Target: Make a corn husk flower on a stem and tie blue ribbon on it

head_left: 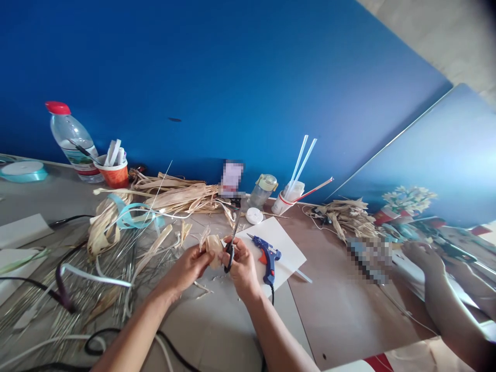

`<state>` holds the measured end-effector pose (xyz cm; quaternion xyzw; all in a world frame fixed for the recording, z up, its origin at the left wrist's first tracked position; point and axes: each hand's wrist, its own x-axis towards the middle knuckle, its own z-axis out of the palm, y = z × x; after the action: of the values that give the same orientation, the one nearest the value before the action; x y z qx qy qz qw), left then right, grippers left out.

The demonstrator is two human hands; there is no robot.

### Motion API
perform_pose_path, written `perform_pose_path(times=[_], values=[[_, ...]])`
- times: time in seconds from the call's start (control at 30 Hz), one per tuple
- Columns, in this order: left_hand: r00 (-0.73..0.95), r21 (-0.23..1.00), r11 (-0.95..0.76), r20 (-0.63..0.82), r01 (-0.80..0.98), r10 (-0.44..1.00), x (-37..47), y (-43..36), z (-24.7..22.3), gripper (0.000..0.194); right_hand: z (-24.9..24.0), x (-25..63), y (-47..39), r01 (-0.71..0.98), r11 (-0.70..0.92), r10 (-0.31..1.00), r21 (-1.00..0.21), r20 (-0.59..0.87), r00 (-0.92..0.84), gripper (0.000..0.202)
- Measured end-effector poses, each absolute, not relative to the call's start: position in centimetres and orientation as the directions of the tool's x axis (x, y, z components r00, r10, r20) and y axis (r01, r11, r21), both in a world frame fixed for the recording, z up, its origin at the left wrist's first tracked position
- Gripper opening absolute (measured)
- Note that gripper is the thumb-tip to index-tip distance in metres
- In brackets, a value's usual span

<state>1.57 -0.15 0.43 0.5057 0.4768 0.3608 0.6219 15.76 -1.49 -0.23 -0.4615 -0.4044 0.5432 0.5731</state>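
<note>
Near the middle of the table, my left hand (pixel 197 262) pinches a pale, translucent piece of dried husk (pixel 214 250). My right hand (pixel 243 264) is closed around the dark handles of a pair of scissors (pixel 229 254), whose blades point up and away from me. Its fingertips also reach the right side of the husk piece. Just right of my right hand, a blue and orange glue gun (pixel 267 257) lies on a white sheet (pixel 291 254).
Dried husks (pixel 186 198) and thin wires (pixel 116 274) spread over the left side. A bottle (pixel 73 142), a red cup (pixel 115 174), a jar (pixel 263 191) and a white cup (pixel 282 204) stand along the blue partition. Another person's arms (pixel 445 294) are at the right.
</note>
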Motion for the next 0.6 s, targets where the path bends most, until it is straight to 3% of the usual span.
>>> perform_pose_path(times=[0.27, 0.6], values=[[0.162, 0.971, 0.224, -0.208, -0.086, 0.965, 1.5, 0.5, -1.3, 0.031, -0.1, 15.7, -1.6, -0.254, -0.020, 0.991, -0.967, -0.053, 0.124, 0.035], [0.380, 0.982, 0.190, -0.180, 0.011, 0.907, 1.4, 0.5, -0.8, 0.036, -0.3, 16.1, -1.0, -0.300, -0.008, 0.977, -0.954, -0.072, 0.202, 0.039]])
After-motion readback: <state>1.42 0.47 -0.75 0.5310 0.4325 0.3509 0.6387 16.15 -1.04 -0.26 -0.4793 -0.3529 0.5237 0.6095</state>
